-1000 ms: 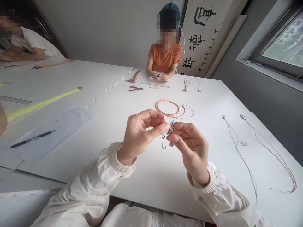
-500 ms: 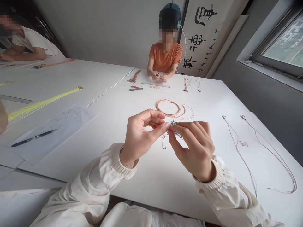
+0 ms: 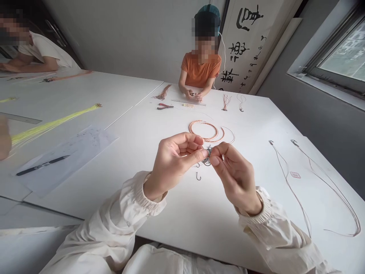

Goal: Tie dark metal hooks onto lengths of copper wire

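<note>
My left hand [image 3: 176, 165] is raised over the white table, thumb and index finger pressed together in a pinch. Just to its right, my right hand [image 3: 238, 177] also pinches with thumb and fingertips, and a tiny shiny bit shows at its fingers. What each hand holds is too small to name. The fingertips of the two hands are slightly apart. Behind and below them lies a pile of dark fish hooks [image 3: 207, 160], partly hidden by the hands. A single fish hook [image 3: 199, 179] rests on the table nearer me.
Beyond the hands lies a coil of orange line [image 3: 203, 121]. Hooks tied to long lines [image 3: 288, 186] lie at right. On the left are paper [image 3: 80, 148], a pen [image 3: 42, 165] and yellow lines [image 3: 57, 123]. Pliers [image 3: 164, 107] lie near a person in orange [image 3: 201, 68].
My right hand has turned and drawn slightly away from my left fingertips, its fingers curling into a tighter pinch. My left hand keeps its pinch. The view has shifted slightly.
</note>
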`<state>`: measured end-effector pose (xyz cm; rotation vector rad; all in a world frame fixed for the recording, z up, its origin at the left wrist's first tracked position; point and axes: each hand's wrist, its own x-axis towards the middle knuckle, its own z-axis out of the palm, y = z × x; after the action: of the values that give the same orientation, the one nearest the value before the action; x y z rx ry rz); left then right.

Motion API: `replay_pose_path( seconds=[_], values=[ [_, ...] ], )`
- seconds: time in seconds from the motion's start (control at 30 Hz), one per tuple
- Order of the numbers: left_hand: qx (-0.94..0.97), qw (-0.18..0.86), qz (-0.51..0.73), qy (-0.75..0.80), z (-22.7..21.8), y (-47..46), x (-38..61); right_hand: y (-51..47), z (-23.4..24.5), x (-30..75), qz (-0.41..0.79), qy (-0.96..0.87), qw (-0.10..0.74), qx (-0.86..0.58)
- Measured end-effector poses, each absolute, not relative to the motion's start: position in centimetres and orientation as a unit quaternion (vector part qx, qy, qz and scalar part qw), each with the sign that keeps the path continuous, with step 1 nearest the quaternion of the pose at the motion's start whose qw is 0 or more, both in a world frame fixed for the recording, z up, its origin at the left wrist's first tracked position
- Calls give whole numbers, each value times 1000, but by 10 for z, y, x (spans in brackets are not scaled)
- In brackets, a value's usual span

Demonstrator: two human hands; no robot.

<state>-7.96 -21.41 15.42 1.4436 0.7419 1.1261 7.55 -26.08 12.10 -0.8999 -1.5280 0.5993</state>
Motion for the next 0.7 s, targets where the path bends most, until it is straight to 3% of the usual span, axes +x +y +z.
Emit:
replay_pose_path(
  seconds=[0.17, 0.27, 0.5, 0.6, 0.7],
  values=[
    [598, 574, 473, 299, 157, -217, -79, -257, 109, 75, 362, -606, 639, -306],
    [612, 547, 482, 306, 157, -216, -80, -255, 110, 77, 291, -630, 634, -340],
    [639, 500, 497, 307, 153, -214, -81, -259, 130, 80, -18, -724, 545, -422],
    [638, 505, 496, 303, 152, -214, -81, -262, 130, 77, -53, -729, 534, -426],
    [627, 521, 496, 298, 152, -214, -81, -261, 124, 76, 15, -724, 567, -393]
  ],
)
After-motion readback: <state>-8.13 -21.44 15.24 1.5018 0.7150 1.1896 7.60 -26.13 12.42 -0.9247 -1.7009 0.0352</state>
